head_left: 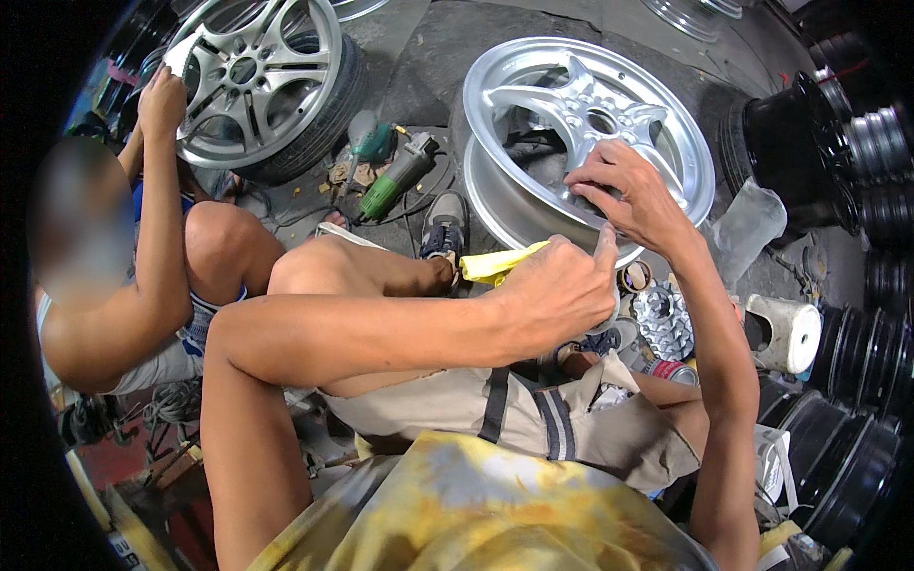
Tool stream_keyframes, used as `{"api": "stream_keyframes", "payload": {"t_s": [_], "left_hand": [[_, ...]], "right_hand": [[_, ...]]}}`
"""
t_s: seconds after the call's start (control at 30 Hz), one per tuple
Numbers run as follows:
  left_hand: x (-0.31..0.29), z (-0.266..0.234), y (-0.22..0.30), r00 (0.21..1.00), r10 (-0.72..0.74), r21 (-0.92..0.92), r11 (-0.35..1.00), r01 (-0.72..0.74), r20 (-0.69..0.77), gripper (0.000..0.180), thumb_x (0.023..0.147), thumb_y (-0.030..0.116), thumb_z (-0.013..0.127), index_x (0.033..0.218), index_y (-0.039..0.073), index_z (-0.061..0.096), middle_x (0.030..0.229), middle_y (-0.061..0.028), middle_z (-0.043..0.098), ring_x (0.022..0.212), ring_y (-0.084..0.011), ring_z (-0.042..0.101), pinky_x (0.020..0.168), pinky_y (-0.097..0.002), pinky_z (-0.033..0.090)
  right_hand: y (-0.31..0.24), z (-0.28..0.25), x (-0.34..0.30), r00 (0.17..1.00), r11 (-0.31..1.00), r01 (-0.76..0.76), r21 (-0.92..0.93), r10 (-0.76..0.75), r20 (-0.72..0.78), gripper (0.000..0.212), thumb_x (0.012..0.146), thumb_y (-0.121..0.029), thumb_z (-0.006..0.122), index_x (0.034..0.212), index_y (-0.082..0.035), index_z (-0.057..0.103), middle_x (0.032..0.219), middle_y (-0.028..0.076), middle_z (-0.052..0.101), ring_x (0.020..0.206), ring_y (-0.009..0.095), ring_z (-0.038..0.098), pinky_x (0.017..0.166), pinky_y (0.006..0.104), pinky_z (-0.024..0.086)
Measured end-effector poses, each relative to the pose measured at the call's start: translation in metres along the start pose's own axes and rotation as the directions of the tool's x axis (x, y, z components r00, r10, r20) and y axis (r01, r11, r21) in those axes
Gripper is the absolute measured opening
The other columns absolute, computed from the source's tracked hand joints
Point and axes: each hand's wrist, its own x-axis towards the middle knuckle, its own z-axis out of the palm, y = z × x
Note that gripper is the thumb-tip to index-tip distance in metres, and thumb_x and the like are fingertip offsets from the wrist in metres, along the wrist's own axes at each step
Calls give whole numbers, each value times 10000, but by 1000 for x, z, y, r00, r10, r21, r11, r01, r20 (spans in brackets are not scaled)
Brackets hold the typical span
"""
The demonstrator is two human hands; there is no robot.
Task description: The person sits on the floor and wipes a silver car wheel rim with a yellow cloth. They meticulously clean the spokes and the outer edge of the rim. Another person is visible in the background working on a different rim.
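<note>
A silver alloy wheel rim (490,95) with broad spokes leans on the floor in front of me. My right hand (628,195) is over its near edge, fingers bent and apart, beside a lower spoke. I see nothing held in it; its fingertips partly hide the rim there. My left hand (562,290) is closed around a bright yellow, cloth-like piece (500,265) that sticks out on its left side. Its index finger points up at the rim's near lip; whether it touches cannot be told.
A person (162,276) crouches at left, one hand holding a white sheet (179,59) against a grey wheel with a tyre (338,105). Between us lie a green angle grinder (395,181) and a spray gun (367,138). Black rims (800,147) are stacked at right, near a white container (795,333).
</note>
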Motion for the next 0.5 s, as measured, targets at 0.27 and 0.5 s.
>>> {"api": "stream_keyframes", "payload": {"t_s": [0.27, 0.5], "left_hand": [[-4, -7, 7, 998, -3, -43, 999, 5, 55, 191, 775, 147, 639, 788, 0, 761, 1367, -402, 505, 635, -222, 707, 540, -327, 542], [-5, -12, 4, 989, 12, -64, 998, -2, 148, 176, 785, 158, 637, 799, 44, 771, 1406, -409, 458, 682, -226, 720, 572, -326, 552]], "right_hand": [[10, -3, -6, 999, 999, 45, -30, -46, -17, 147, 845, -117, 699, 970, -50, 737, 892, 94, 588, 882, 283, 562, 805, 403, 452], [12, -6, -1, 999, 999, 48, 8, -48, 20, 144, 850, -110, 698, 979, -62, 739, 924, 99, 595, 908, 284, 574, 819, 398, 459]]}}
